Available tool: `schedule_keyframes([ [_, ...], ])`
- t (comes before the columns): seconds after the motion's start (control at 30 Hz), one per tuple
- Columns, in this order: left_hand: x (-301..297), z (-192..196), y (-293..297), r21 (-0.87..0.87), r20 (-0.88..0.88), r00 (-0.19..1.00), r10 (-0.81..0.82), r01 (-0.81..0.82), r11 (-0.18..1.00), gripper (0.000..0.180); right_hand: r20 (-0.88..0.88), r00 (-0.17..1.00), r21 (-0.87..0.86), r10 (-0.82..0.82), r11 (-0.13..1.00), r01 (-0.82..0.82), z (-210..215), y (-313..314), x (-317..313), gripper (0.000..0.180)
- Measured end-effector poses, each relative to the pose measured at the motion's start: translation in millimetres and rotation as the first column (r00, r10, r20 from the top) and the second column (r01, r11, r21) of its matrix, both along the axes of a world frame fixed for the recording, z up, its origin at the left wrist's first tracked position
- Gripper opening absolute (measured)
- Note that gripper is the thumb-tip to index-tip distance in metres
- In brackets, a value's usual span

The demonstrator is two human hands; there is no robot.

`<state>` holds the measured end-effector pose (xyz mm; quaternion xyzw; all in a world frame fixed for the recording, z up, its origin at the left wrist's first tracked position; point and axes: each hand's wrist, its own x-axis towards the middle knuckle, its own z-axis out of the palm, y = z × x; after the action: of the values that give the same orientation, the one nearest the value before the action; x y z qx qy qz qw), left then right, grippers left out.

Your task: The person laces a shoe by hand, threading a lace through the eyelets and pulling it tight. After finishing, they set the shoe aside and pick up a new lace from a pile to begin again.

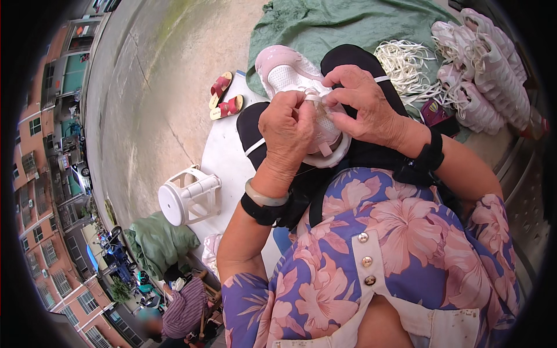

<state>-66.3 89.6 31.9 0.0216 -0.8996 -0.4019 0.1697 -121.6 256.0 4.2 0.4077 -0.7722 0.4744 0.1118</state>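
A white and pink sneaker [282, 68] rests across my lap, toe pointing away from me and heel towards me. Over its tongue, my left hand [285, 130] is closed, its fingers pinching a white shoelace [313, 97]. On the other side of the opening, my right hand [366, 107] has thumb and forefinger drawn in around the same lace, with its other fingers bent. The exact grip of the right fingertips is partly hidden. Both hands touch or nearly touch the shoe's upper.
Loose white laces [406, 68] lie heaped on a green cloth [342, 26] beyond my right knee. Several pink-white sneakers [484, 75] are piled at the far right. To the left are a white plastic stool [177, 200] and red sandals [226, 108]. Another person [183, 307] sits at the lower left.
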Motion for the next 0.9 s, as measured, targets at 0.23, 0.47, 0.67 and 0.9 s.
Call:
schedule_keyframes([
  [0.23,0,1,-4,0.061,-0.027,1.000,-0.009,0.011,0.998,0.004,0.036,0.997,-0.013,-0.067,0.998,0.067,-2,-20,6,0.021],
  [0.47,3,0,-14,0.034,0.023,0.999,0.032,-0.033,0.999,0.003,0.183,0.980,0.053,-0.073,0.997,0.064,-6,-27,3,0.022],
  [0.67,3,-3,-16,0.090,0.088,0.994,0.063,-0.071,0.993,0.008,0.098,0.992,0.007,-0.079,0.997,0.079,0,-27,7,0.015],
  [0.9,-2,2,-13,0.218,0.173,0.981,0.091,-0.128,0.968,0.014,-0.239,0.971,0.142,-0.007,0.989,0.042,4,-23,5,0.027],
])
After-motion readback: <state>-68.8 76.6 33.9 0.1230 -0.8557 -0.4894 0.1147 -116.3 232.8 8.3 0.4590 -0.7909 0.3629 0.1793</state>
